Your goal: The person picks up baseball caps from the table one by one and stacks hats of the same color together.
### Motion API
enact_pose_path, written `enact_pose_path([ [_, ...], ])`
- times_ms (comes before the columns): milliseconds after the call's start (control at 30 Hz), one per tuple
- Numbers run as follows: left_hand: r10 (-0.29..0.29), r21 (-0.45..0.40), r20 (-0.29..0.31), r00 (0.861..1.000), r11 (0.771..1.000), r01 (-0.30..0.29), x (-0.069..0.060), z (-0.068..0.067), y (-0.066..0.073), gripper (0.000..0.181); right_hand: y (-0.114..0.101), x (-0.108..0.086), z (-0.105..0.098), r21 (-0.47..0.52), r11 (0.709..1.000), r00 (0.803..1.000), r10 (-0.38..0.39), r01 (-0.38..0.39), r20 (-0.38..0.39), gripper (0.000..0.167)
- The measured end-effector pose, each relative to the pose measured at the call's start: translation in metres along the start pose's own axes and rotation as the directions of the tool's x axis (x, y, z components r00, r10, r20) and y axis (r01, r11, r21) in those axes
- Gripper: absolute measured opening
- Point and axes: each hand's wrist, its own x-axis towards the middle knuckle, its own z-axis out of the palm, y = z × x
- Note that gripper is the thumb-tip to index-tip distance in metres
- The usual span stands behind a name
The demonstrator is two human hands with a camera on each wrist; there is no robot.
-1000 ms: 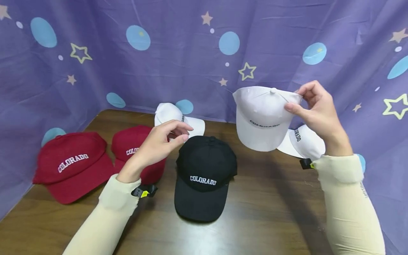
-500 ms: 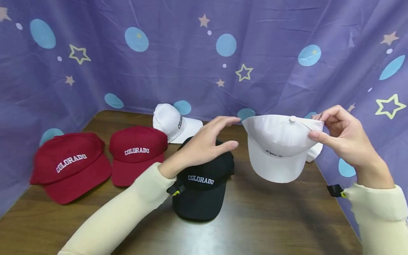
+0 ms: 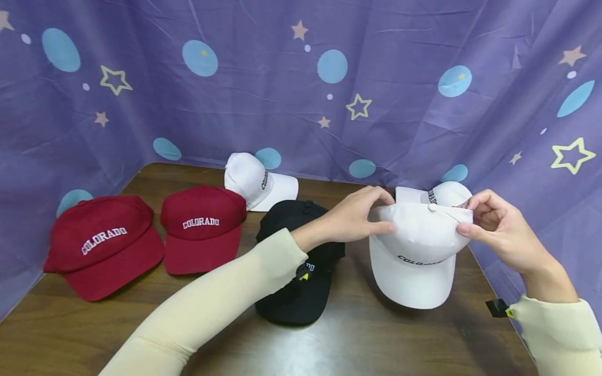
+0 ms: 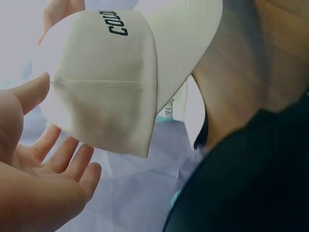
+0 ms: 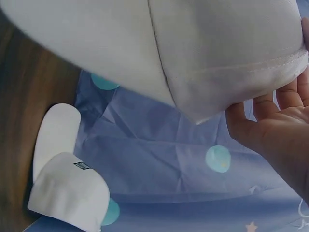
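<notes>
A white cap [image 3: 420,261] with dark COLORADO lettering is at the right of the table in the head view, brim toward the front. My right hand [image 3: 514,232] pinches its right side between thumb and fingers. At its left side is my left hand [image 3: 359,214], with the thumb on the crown and the fingers curved behind. In the left wrist view, the left thumb [image 4: 34,94] meets the crown and the fingertips [image 4: 72,145] lie along its edge. A black cap [image 3: 301,297] stands under my left forearm, its lettering partly hidden.
Two red caps [image 3: 103,235] [image 3: 202,224] stand at the left of the wooden table [image 3: 376,344]. One white cap [image 3: 254,183] lies at the back, another white cap [image 3: 449,194] just behind the held one. Purple curtain [image 3: 263,104] encloses the back and sides.
My right hand has lowered the white cap toward the table and to the right. From near the red caps, my left hand has moved right, across the black cap, to the white cap's left side.
</notes>
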Motion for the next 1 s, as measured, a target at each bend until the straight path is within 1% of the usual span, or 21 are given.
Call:
enact_pose_path([
  [100,-0.028,-0.048,0.024,0.999,0.998,0.029,0.006,0.009,0.001,0.045,0.003,-0.001,-0.004,0.004,0.999,0.999,0.04,-0.04,0.008,0.04],
  [200,-0.062,-0.095,0.03,0.998,0.993,0.064,0.013,0.016,0.0,0.043,0.01,-0.001,-0.01,-0.006,0.994,0.994,0.11,-0.11,0.01,0.036],
  [267,-0.095,-0.109,0.03,0.995,0.989,0.098,0.018,0.021,-0.001,0.04,0.016,-0.002,-0.015,-0.025,0.985,0.985,0.17,-0.17,0.01,0.032],
  [333,-0.143,-0.12,0.036,0.989,0.982,0.146,0.023,0.026,0.0,0.039,0.025,-0.004,-0.021,-0.061,0.971,0.972,0.234,-0.233,0.007,0.028],
  [400,-0.189,-0.11,0.048,0.981,0.975,0.193,0.028,0.032,0.0,0.039,0.034,-0.006,-0.026,-0.118,0.949,0.955,0.295,-0.293,0.003,0.024],
  [467,-0.239,-0.095,0.061,0.969,0.965,0.243,0.033,0.038,-0.001,0.041,0.042,-0.008,-0.03,-0.184,0.92,0.937,0.35,-0.345,-0.003,0.02],
  [567,-0.29,-0.062,0.076,0.954,0.954,0.294,0.039,0.047,-0.005,0.041,0.055,-0.01,-0.033,-0.255,0.881,0.911,0.412,-0.399,-0.003,0.016],
  [633,-0.318,-0.045,0.081,0.945,0.946,0.322,0.042,0.053,-0.008,0.04,0.061,-0.01,-0.035,-0.275,0.862,0.897,0.443,-0.427,-0.003,0.015],
  [733,-0.344,-0.038,0.077,0.936,0.937,0.348,0.044,0.058,-0.01,0.038,0.068,-0.01,-0.036,-0.285,0.843,0.88,0.475,-0.456,-0.005,0.015],
  [833,-0.372,-0.03,0.055,0.926,0.927,0.374,0.045,0.061,-0.01,0.038,0.073,-0.009,-0.038,-0.306,0.821,0.865,0.502,-0.483,-0.016,0.017],
  [900,-0.398,-0.002,0.038,0.917,0.917,0.398,0.044,0.063,-0.009,0.038,0.076,-0.008,-0.038,-0.32,0.804,0.851,0.525,-0.501,-0.012,0.02],
  [1000,-0.432,0.062,0.018,0.902,0.901,0.43,0.043,0.066,-0.007,0.038,0.08,-0.009,-0.036,-0.334,0.784,0.833,0.553,-0.523,-0.006,0.024],
])
